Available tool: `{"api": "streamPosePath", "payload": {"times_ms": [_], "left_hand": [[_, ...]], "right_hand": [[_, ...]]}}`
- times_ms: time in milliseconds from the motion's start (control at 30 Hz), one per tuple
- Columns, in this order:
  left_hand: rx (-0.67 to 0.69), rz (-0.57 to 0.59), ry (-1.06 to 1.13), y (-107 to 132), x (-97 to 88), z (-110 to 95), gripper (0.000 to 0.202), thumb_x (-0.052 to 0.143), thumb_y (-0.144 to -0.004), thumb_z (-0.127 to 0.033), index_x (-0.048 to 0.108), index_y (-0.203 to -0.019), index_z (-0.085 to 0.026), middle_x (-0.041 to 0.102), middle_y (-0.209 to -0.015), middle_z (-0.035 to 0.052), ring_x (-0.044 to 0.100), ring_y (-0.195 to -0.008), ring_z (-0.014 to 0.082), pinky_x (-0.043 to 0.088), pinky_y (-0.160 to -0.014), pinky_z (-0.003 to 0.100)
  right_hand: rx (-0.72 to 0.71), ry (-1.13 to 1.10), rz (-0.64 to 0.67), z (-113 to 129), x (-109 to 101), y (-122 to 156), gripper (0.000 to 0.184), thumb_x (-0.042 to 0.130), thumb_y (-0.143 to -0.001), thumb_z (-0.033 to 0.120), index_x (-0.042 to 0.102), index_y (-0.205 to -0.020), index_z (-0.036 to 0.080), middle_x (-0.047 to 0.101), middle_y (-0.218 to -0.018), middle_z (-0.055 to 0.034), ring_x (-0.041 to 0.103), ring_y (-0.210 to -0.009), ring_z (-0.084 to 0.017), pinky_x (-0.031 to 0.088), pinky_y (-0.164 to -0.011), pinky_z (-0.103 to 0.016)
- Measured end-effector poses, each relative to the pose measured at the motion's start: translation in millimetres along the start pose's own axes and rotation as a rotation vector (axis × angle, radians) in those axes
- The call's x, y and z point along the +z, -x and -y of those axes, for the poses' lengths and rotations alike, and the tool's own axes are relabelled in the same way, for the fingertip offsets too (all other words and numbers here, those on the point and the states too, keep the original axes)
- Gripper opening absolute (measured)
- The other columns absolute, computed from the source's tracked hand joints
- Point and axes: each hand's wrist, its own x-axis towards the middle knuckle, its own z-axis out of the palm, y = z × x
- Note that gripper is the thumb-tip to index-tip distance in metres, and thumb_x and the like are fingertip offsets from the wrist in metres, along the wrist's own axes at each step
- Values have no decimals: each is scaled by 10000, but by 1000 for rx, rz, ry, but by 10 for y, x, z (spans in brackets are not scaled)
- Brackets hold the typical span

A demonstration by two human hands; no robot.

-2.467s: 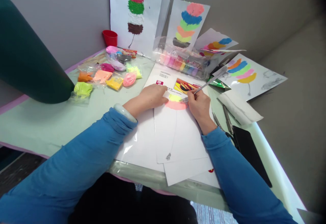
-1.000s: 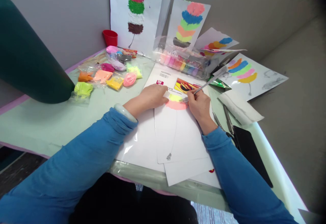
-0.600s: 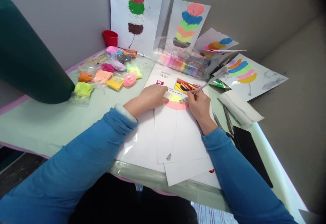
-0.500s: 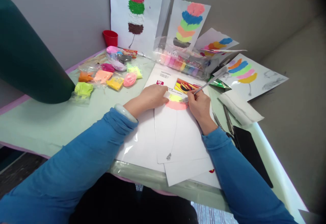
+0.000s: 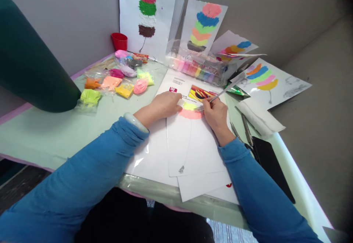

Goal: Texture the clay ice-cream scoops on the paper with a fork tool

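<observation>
A white sheet [image 5: 193, 143] lies in front of me with a pink clay band [image 5: 189, 114] and a yellow-green clay patch [image 5: 189, 106] pressed onto it. My right hand [image 5: 216, 115] is closed round a metal fork [image 5: 220, 94], whose tines rest at the edge of the yellow-green patch. My left hand [image 5: 162, 105] lies flat on the paper just left of the clay, fingers stretched toward it. A thin curved line runs down the sheet from the pink band.
Bags of coloured clay [image 5: 116, 79] lie at the back left by a red cup [image 5: 119, 41]. A clear box of clay sticks [image 5: 197, 68] sits behind the sheet. Finished clay pictures [image 5: 263, 77] stand and lie around. Metal tools [image 5: 245, 130] and a black pad [image 5: 271, 165] lie right.
</observation>
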Motion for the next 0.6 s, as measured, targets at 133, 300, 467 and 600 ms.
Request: {"api": "streamPosePath", "payload": {"times_ms": [133, 300, 467, 600], "left_hand": [[-3, 2, 4, 6, -6, -7, 393, 459, -819, -348, 538, -1158, -166, 625, -1115, 124, 579, -1011, 253, 448, -765, 312], [-4, 4, -9, 10, -17, -16, 392, 457, -825, -357, 538, -1158, -165, 627, -1113, 119, 577, -1015, 243, 446, -770, 302], [-11, 3, -8, 4, -6, -5, 390, 461, -823, -363, 533, -1160, -182, 627, -1118, 104, 576, -1014, 232, 444, -772, 291], [1, 2, -1, 4, -3, 0, 397, 458, -823, -359, 528, -1167, -173, 625, -1119, 116, 573, -1016, 241, 444, -774, 303]], "right_hand": [[-3, 3, -8, -5, 6, 0, 307, 432, -799, 351, 652, -851, 143, 639, -665, -63, 544, -591, -194, 389, -599, -312], [-4, 1, -13, -6, 9, 0, 305, 433, -795, 348, 653, -852, 143, 636, -659, -60, 537, -581, -189, 388, -593, -308], [-1, 18, -6, -7, 9, 0, 313, 420, -799, 348, 653, -850, 145, 631, -652, -61, 541, -585, -196, 387, -592, -314], [-6, 6, -9, -11, 11, -2, 313, 424, -797, 354, 653, -845, 146, 631, -653, -60, 540, -584, -194, 389, -591, -314]]}}
